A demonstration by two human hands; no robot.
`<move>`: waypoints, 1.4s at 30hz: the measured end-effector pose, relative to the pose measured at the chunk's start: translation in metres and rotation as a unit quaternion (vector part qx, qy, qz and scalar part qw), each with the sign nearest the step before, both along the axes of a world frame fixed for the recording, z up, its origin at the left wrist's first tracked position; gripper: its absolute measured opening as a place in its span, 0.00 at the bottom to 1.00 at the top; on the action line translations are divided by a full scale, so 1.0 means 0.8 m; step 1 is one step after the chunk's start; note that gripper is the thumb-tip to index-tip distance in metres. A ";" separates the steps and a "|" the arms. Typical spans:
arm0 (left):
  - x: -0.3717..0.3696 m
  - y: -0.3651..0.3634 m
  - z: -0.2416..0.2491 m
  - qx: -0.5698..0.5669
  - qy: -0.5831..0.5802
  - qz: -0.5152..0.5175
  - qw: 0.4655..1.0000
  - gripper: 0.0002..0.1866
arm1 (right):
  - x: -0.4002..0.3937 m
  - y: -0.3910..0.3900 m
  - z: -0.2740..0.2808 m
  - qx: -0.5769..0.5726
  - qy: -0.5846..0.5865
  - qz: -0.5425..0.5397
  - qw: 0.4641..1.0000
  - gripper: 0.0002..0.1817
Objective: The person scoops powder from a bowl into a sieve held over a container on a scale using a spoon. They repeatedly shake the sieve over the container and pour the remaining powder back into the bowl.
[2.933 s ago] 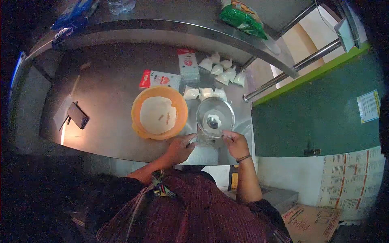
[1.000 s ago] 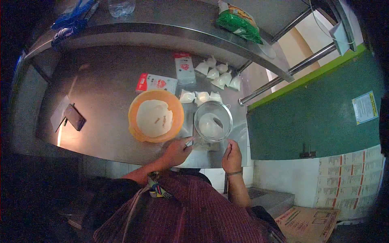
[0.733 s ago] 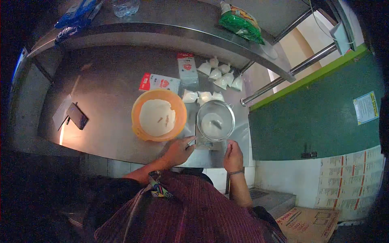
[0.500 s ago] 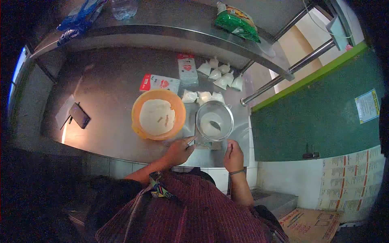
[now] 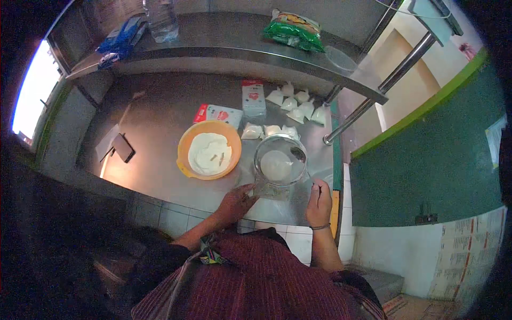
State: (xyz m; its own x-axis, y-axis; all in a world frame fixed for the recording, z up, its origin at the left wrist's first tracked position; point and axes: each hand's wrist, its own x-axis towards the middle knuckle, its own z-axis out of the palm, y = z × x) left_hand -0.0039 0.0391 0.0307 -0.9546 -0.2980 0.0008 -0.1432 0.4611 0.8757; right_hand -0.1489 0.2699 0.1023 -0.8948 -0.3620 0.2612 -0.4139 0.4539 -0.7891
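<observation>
My right hand (image 5: 319, 205) is closed around the handle of a metal spoon (image 5: 298, 154), whose head is over the right side of a clear round bowl (image 5: 257, 169). White powder (image 5: 277, 166) lies in the bowl. Under it, a flat kitchen scale (image 5: 272, 192) shows at the front. My left hand (image 5: 237, 204) rests by the scale's left front corner, fingers apart and holding nothing. Left of the clear bowl stands an orange basin (image 5: 182, 160) of white flour (image 5: 210, 152), with small brownish pieces on top.
Behind the bowls are small tied bags of white powder (image 5: 290, 103) and two red-and-white packs (image 5: 253, 98). A phone (image 5: 124, 148) leans at the left. Overhead, a metal shelf (image 5: 224, 50) holds a green bag (image 5: 293, 32), a plastic bottle (image 5: 161, 24) and a blue packet (image 5: 121, 40).
The spoon has risen from the powder toward the clear bowl's right rim, with my right hand shifting slightly right. The whole view has also tilted a little.
</observation>
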 end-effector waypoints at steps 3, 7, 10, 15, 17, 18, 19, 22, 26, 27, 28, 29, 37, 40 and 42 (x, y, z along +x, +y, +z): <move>0.008 0.009 -0.020 -0.094 0.053 0.032 0.994 0.25 | -0.009 0.007 -0.008 -0.050 -0.054 0.010 0.997 0.19; 0.019 0.013 0.009 -0.044 0.033 0.044 0.998 0.23 | -0.022 0.012 -0.024 -0.089 -0.057 0.019 0.994 0.20; 0.036 0.007 0.041 0.113 -0.008 0.094 0.989 0.22 | -0.020 0.005 -0.032 -0.171 -0.049 0.050 0.983 0.15; 0.069 -0.040 0.078 0.247 -0.018 0.148 0.958 0.24 | -0.006 -0.030 -0.044 -0.197 -0.084 0.077 0.974 0.15; 0.090 -0.076 0.068 0.279 -0.030 0.148 0.948 0.25 | 0.003 -0.051 -0.044 -0.187 -0.090 0.089 0.974 0.15; 0.099 -0.095 0.066 0.279 -0.028 0.148 0.948 0.25 | 0.010 -0.063 -0.042 -0.177 -0.097 0.096 0.975 0.16; 0.108 -0.114 0.064 0.299 -0.038 0.148 0.942 0.25 | 0.018 -0.076 -0.039 -0.176 -0.095 0.097 0.975 0.16; 0.136 -0.177 0.043 0.321 -0.054 0.137 0.936 0.24 | 0.043 -0.117 -0.034 -0.189 -0.113 0.095 0.971 0.15; 0.159 -0.241 0.035 0.291 -0.069 0.104 0.949 0.23 | 0.072 -0.157 -0.041 -0.179 -0.179 0.077 0.964 0.18; 0.166 -0.260 0.021 0.295 -0.068 0.101 0.948 0.23 | 0.078 -0.165 -0.044 -0.182 -0.194 0.076 0.961 0.17; 0.174 -0.281 0.003 0.394 -0.047 0.070 0.915 0.23 | 0.085 -0.173 -0.045 -0.178 -0.191 0.073 0.962 0.17; 0.179 -0.297 -0.017 0.488 -0.026 0.039 0.872 0.23 | 0.091 -0.182 -0.045 -0.168 -0.167 0.075 0.969 0.15; 0.183 -0.335 -0.047 0.603 -0.022 0.044 0.796 0.15 | 0.111 -0.228 -0.084 -0.117 -0.100 0.062 0.986 0.13; 0.185 -0.336 -0.068 0.649 0.004 0.023 0.761 0.13 | 0.110 -0.251 -0.091 -0.055 -0.109 0.063 0.990 0.20; 0.183 -0.336 -0.081 0.662 0.026 -0.017 0.749 0.13 | 0.100 -0.270 -0.118 -0.058 -0.076 0.066 0.993 0.15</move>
